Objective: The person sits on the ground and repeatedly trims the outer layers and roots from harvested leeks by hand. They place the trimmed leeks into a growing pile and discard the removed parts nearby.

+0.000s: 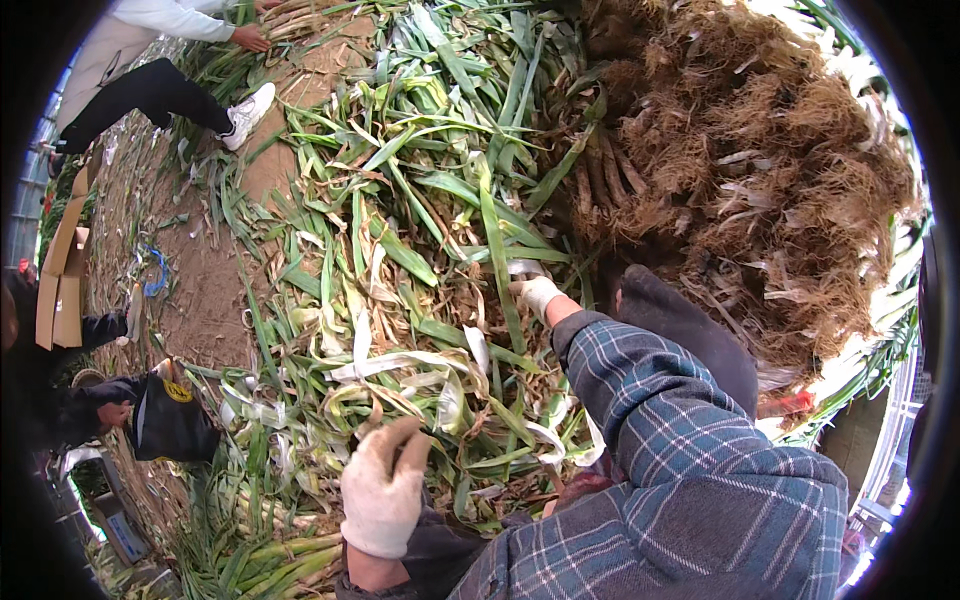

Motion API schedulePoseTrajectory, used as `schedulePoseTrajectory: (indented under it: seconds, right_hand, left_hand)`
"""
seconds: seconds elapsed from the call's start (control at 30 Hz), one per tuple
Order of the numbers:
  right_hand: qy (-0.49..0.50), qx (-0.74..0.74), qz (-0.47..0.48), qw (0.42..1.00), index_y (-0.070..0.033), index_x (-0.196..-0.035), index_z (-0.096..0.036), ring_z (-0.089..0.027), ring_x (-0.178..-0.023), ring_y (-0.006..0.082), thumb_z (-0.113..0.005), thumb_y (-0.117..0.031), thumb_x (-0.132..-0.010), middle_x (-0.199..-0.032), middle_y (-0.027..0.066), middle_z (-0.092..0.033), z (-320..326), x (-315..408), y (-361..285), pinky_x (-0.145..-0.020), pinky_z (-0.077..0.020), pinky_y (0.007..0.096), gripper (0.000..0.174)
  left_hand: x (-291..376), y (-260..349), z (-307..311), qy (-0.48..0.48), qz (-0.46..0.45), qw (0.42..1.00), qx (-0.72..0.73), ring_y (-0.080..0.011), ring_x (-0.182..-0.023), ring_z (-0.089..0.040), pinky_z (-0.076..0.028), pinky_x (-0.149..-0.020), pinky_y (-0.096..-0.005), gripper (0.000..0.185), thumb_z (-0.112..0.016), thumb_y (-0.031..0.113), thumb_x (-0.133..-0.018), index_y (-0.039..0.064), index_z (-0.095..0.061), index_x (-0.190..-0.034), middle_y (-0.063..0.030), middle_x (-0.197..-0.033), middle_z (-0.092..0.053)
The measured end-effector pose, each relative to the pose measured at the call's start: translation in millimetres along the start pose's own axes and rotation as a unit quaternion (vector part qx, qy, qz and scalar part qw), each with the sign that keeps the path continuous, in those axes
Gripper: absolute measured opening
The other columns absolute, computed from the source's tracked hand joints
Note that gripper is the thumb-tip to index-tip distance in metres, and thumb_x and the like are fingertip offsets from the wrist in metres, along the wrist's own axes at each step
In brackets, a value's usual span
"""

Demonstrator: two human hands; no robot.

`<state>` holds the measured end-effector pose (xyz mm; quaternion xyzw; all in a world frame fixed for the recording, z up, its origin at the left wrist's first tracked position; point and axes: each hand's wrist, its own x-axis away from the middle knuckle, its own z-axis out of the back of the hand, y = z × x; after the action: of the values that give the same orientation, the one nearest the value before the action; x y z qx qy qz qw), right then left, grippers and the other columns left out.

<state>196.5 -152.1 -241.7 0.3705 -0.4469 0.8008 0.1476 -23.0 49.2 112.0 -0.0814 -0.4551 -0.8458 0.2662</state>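
My left hand (385, 484), in a white work glove, is raised over a heap of stripped green-onion leaves (405, 322). Its fingers are bent and apart, with nothing seen between them. My right hand (539, 296), also gloved, reaches into the heap beside a long green leaf (494, 255). Its fingertips are partly hidden among the leaves, and whether they grip anything is not clear. Just beyond that hand, a large pile of green onions (750, 172) shows its brown, shaggy roots. A few stalks (604, 169) lie at the near side of this pile.
Trimmed onion stalks (292, 562) lie at the lower left. At upper left, a person (150, 82) bends over another bundle (300, 22). Another person's hand (114, 415) is by a black bag (176, 420). A cardboard box (64, 270) and blue cord (157, 271) are on the left.
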Motion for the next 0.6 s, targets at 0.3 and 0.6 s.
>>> schedulePoseTrajectory:
  seconds: [0.3, 0.6]
  right_hand:
    - [-0.134, -0.276, -0.067, 0.949, -0.007, -0.107, -0.07, -0.064, -0.097, 0.0236, -0.07, -0.026, -0.089, -0.1, 0.0083, -0.069, 3.1, 14.4, -7.3, -0.093, -0.0468, 0.0386, 0.026]
    - [-0.192, -0.463, -0.039, 0.864, -0.005, -0.105, -0.063, -0.064, -0.069, 0.0193, -0.076, -0.016, -0.082, -0.085, 0.0063, -0.066, -30.8, 55.0, -58.6, -0.065, -0.0546, 0.0348, 0.028]
  left_hand:
    - [5.1, 1.2, 5.5, -0.031, -0.033, 0.999, -0.029, -0.0283, -0.085, -0.069, -0.054, -0.077, -0.0352, 0.021, -0.071, 0.015, -0.087, 0.003, -0.07, -0.105, -0.0142, -0.094, -0.07]
    - [2.7, 13.7, -1.9, -0.071, -0.083, 0.992, -0.063, -0.0306, -0.083, -0.069, -0.054, -0.074, -0.0363, 0.02, -0.072, 0.012, -0.085, 0.004, -0.07, -0.103, -0.0132, -0.093, -0.07]
